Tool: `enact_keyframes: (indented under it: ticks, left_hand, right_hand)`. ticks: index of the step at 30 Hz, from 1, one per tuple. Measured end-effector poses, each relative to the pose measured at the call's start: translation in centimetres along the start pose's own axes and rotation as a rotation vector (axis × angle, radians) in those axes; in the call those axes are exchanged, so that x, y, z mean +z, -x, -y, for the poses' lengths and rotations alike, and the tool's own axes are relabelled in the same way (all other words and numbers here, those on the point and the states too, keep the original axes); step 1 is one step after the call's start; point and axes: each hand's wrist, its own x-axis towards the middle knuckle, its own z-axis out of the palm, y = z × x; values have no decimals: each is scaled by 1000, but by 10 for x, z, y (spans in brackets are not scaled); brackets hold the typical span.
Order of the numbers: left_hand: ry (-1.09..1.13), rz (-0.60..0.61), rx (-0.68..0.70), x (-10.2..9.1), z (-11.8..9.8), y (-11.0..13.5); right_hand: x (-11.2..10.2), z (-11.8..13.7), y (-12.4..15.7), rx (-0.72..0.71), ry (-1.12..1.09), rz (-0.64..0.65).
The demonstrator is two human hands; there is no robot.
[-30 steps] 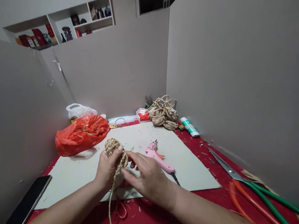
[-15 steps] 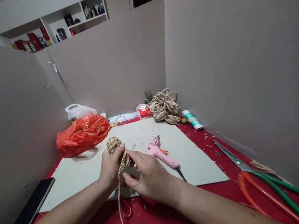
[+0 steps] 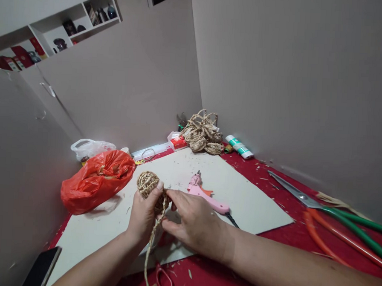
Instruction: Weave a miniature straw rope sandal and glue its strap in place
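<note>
A small coiled piece of braided straw rope is gripped in my left hand, with the thumb pressed on top of it. From the piece a loose length of straw cord hangs down past the front edge of the board. My right hand is at the right side of the piece, its fingers and thumb pinching at the cord where it meets the coil. Its fingertips are partly hidden behind the straw. Just beyond that hand lies a pink hot glue gun, nozzle pointing away.
A pale board covers much of the red cloth. Large shears lie at right, a red plastic bag at left. Behind are a straw rope pile and a green-white roll. A phone and red-handled scissors are near me.
The view has shifted a little. The coil in my left hand is tilted so more of its round spiral face shows. My right thumb has closed in toward the cord.
</note>
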Motion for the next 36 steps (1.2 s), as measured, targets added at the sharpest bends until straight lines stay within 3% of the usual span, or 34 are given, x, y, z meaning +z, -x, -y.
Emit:
enact_keyframes:
  ticks: [7,13,19,25,33,36]
  left_hand:
    - [-126,27,15,4,-7,-11]
    - [-26,206,36,-8,-17,-11]
    - [76,312,-9,-24,-11,-19]
    - [35,471,-67,-26,-14,-31]
    - [56,498,-79,-34,3,-44]
    - [85,539,-110,-37,9,-49]
  right_hand:
    - [-7,-5,-7,48,20,-3]
    - [-12,-8,-14,128,-174,-203]
    - [-11,-12,-15,113,-286,-241]
    - [-11,-12,-14,50,-304,-272]
    - [-5,-20,-12,27,-260,-317]
    - [-1,-27,-11,41,-276,-278]
